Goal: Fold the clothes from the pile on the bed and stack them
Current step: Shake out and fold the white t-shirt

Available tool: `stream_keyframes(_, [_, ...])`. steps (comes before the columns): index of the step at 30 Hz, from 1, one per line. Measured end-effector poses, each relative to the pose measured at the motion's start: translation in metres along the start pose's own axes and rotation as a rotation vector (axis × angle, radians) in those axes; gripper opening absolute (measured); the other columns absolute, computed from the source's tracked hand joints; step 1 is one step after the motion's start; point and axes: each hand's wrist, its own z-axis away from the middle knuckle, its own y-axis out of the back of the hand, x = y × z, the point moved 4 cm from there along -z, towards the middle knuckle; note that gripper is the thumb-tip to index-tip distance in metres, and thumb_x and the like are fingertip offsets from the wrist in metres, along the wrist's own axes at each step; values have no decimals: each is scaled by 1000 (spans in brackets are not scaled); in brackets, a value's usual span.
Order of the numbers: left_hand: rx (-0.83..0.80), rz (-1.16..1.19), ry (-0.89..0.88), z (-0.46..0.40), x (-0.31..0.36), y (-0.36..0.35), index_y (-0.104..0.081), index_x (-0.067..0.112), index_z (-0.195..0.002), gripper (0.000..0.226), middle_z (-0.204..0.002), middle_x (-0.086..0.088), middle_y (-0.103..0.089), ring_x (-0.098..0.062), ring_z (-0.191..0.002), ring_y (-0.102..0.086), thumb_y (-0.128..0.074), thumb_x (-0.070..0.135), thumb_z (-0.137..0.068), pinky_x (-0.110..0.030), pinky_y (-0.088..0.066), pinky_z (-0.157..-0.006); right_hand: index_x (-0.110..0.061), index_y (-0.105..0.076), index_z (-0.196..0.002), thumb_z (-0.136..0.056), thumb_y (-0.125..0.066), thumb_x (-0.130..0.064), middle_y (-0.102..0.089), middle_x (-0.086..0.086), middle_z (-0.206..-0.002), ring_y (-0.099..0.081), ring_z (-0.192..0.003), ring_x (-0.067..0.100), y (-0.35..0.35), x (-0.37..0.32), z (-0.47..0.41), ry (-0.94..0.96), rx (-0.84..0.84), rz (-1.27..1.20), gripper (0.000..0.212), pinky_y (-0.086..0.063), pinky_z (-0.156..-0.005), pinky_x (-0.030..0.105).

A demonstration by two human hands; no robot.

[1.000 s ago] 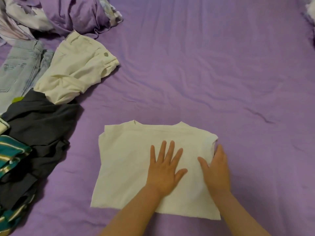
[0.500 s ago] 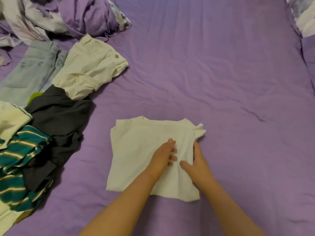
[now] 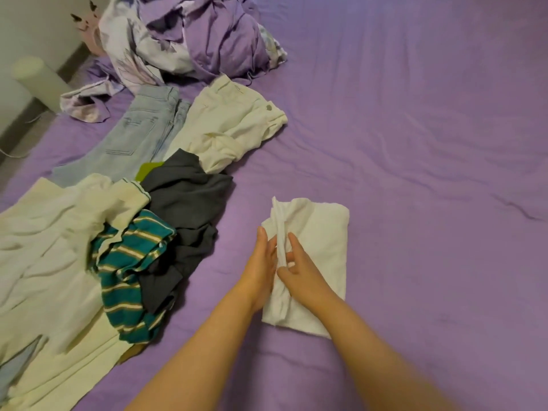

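Shirt (image 3: 320,247), white, folded narrow, lies on purple bed (image 3: 415,143) just past centre toward 5 o'clock. Left hand (image 3: 261,271), fingers straight, presses flat against shirt's left edge. Right hand (image 3: 299,268) pinches the raised fold at that same edge. Pile (image 3: 133,250) at 9 o'clock: striped top, dark garment, cream pieces. Jeans (image 3: 139,137) and cream trousers (image 3: 234,129) at 11 o'clock, crumpled bedding (image 3: 192,37) beyond

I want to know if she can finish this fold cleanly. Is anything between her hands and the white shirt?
Nothing visible. The left hand and right hand already touch the white shirt, at its raised left edge. The clothes pile lies apart to the left.
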Motion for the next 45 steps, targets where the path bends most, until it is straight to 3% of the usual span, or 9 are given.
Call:
stream_keyframes(6, [195, -257, 8, -2, -14, 38, -61, 24, -121, 42, -120, 8, -66, -11, -106, -59, -46, 53, -95, -22, -47, -79, -14, -26, -149, -101, -37, -17, -29, 3, -154, -28, -140, 16, -13, 29, 2, -35, -81, 285, 49, -16, -110, 19])
stream_keyframes(10, [255, -333, 92, -10, -18, 40, -35, 12, -145, 79, -143, -7, -45, -26, -123, -50, -71, 44, -82, -43, -43, -104, -14, -37, -144, -98, -45, -19, -36, 5, -150, -31, -137, 23, 24, 47, 6, -74, 288, 563, 47, -23, -111, 29])
stream_keyframes(16, [306, -446, 213, -17, -17, 30, -41, 8, -135, 86, -131, -9, -53, -28, -108, -54, -58, 69, -78, -34, -43, -85, -3, -39, -135, -89, -65, -29, -51, 10, -130, -50, -115, 29, 47, 72, 19, -322, 550, 34, 59, -42, -92, 36])
stream_keyframes(23, [122, -260, 92, -6, -8, 9, -45, 14, -139, 54, -129, -9, -59, -29, -114, -58, -49, 45, -96, -41, -47, -100, -14, -57, -109, -90, -64, -31, -63, 3, -98, -61, -86, 22, 60, 70, 21, -400, 496, -467, 26, -48, -76, 34])
stream_keyframes(30, [-116, -168, 25, 51, 1, -28, -44, 26, -139, 43, -127, -4, -62, -28, -114, -60, -43, 43, -100, -50, -46, -101, -24, -52, -131, -95, -56, -24, -60, -4, -119, -59, -106, 19, 99, 44, 75, -199, 447, -352, 36, -49, -88, 37])
stream_keyframes(33, [-187, -167, 31, 74, 0, -55, -49, 30, -131, 39, -119, 1, -66, -22, -107, -65, -42, 49, -97, -40, -55, -87, -28, -48, -136, -96, -53, -25, -56, -16, -111, -55, -101, 10, 122, 37, 113, -160, 502, -339, 40, -44, -74, 24])
stream_keyframes(36, [-294, -204, 32, 92, -1, -93, -51, 32, -126, 37, -117, 1, -69, -19, -103, -67, -50, 49, -93, -35, -57, -81, -29, -46, -138, -97, -52, -24, -56, -12, -122, -54, -107, 12, 151, 37, 146, -147, 526, -350, 42, -43, -79, 25])
stream_keyframes(40, [-427, -267, 18, 106, -10, -148, -49, 26, -131, 47, -117, -2, -69, -25, -106, -67, -68, 26, -88, -46, -54, -90, -29, -45, -139, -97, -51, -22, -55, -6, -127, -54, -108, 15, 199, 44, 183, -152, 571, -350, 43, -42, -85, 30])
stream_keyframes(45, [-521, -285, 46, 105, -34, -218, -50, 28, -126, 49, -113, -2, -71, -25, -102, -68, -59, 2, -86, -40, -57, -81, -28, -43, -141, -98, -50, -24, -53, -3, -133, -51, -112, 16, 264, 71, 217, -171, 619, -315, 44, -41, -91, 32])
